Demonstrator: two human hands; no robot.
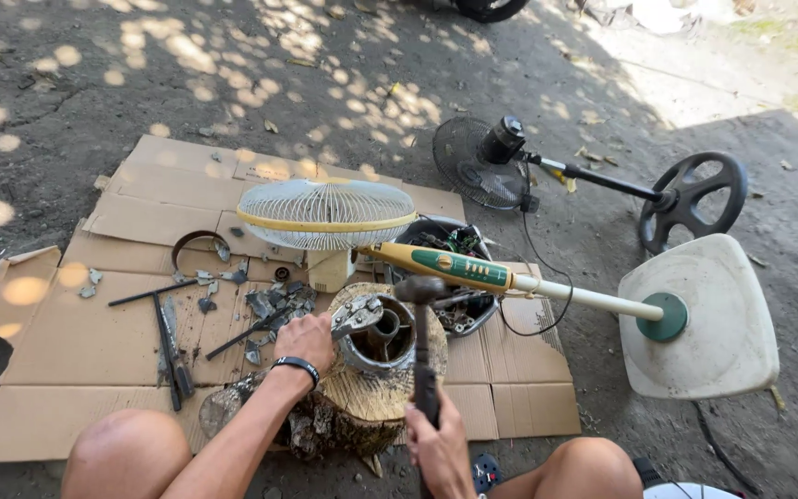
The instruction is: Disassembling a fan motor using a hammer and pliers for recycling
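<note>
- The right hand (pixel 438 444) is closed in a full grip around the lower handle of a hammer (pixel 422 333). The hammer stands near upright, its dark head (pixel 420 289) level with the rim of the workpiece and just beside it.
- The left hand (pixel 307 340) is closed around a metal tool, apparently pliers (pixel 355 317). The tool's jaw end reaches over the rim of the workpiece. A dark wristband (pixel 296 365) sits on this wrist.
- The workpiece is a round metal fan motor housing (pixel 382 342). It rests on top of a cut log stump (pixel 362 397), which serves as the bench. It lies between the two hands: touching or nearly touching the pliers, and directly ahead of the hammer grip.
- Progress, as a judgement: disassembly is well along. The housing is off its fan, and loose metal fragments (pixel 265 310) lie scattered on the cardboard sheet (pixel 76 342). The housing itself looks largely intact, so the breaking-open of it appears unfinished.
- Long rods and hand tools (pixel 170 346) lie left of the stump on the cardboard.
- Beyond the stump lies a white-and-yellow fan guard (pixel 325 212), a dark tub of parts (pixel 459 305), and a stand fan pole with a yellow-green control section (pixel 445 266) leading to a white base (pixel 704 319).
- A second, black stand fan (pixel 491 162) lies on the ground further off.
</note>
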